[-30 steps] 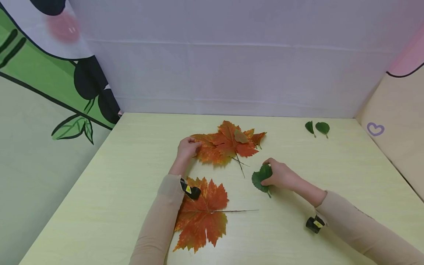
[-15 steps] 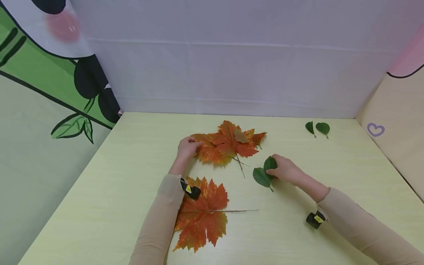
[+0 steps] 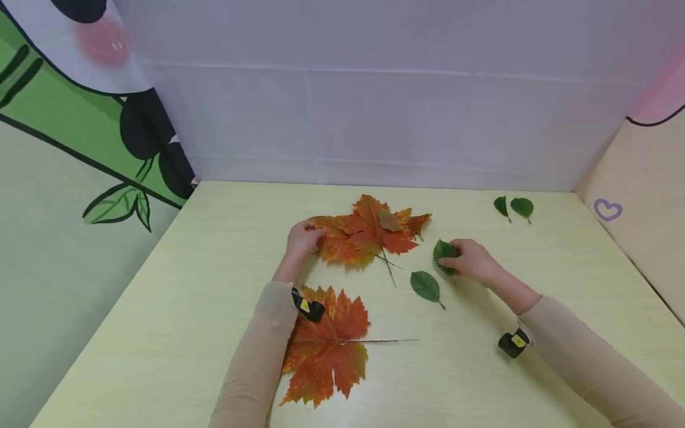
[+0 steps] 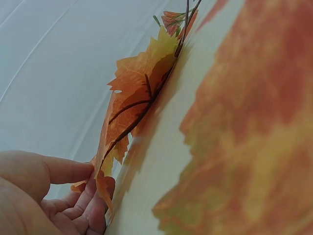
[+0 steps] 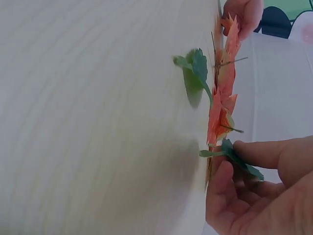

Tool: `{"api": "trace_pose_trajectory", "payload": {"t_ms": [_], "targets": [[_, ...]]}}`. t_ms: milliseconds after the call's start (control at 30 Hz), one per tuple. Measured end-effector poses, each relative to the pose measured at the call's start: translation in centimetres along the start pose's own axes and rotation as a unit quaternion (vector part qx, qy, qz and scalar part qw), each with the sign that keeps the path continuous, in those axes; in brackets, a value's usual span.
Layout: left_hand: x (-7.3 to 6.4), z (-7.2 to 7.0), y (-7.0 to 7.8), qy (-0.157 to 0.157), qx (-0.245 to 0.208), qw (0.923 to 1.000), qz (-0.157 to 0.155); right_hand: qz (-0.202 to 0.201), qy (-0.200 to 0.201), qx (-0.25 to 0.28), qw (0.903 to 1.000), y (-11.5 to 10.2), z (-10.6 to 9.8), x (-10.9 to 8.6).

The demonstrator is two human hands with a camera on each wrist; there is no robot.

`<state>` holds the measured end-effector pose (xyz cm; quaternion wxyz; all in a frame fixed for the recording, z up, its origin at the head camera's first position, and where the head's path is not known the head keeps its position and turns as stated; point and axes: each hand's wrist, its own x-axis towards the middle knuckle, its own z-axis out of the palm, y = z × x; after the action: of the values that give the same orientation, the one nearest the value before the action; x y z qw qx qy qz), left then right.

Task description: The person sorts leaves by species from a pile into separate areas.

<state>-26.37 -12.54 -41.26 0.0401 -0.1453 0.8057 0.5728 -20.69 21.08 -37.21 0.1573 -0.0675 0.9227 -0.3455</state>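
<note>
No readable text, yellow labels (image 3: 304, 305) on black wrist cameras (image 3: 317, 312), illegible

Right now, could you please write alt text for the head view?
A right hand holds a green leaf over a pale table; the left hand pinches the edge of piled orange leaves. A large orange leaf and another green leaf lie nearer, two green leaves at far right.

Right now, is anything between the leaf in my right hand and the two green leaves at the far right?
Nothing visible; only tabletop shows between the leaf in your right hand and those two green leaves.
</note>
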Motion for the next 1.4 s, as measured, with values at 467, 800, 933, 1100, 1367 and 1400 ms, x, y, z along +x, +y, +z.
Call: {"api": "trace_pose_trajectory", "payload": {"t_ms": [467, 800, 933, 1100, 1367, 1400], "targets": [[-0.3, -0.2, 0.4, -0.004, 0.001, 1.0000, -0.005, 0.031, 0.016, 0.026, 0.9990, 2.2, -2.5, 1.8], [-0.4, -0.2, 0.4, -0.003, 0.001, 1.0000, -0.008, 0.065, 0.060, 0.019, 0.9959, 3.9, -3.9, 2.8], [-0.5, -0.2, 0.4, -0.001, 0.003, 1.0000, -0.009, 0.070, 0.081, 0.025, 0.9939, 4.5, -4.2, 3.4], [-0.5, -0.2, 0.4, 0.002, 0.000, 1.0000, -0.009, 0.086, 0.097, 0.031, 0.9911, 5.0, -4.8, 4.3], [-0.5, -0.2, 0.5, 0.004, -0.001, 1.0000, -0.004, 0.112, 0.152, 0.028, 0.9817, 6.2, -5.6, 5.9], [-0.5, -0.2, 0.5, 0.003, 0.000, 1.0000, -0.004, 0.116, 0.152, 0.029, 0.9811, 6.4, -5.7, 6.1]]}}
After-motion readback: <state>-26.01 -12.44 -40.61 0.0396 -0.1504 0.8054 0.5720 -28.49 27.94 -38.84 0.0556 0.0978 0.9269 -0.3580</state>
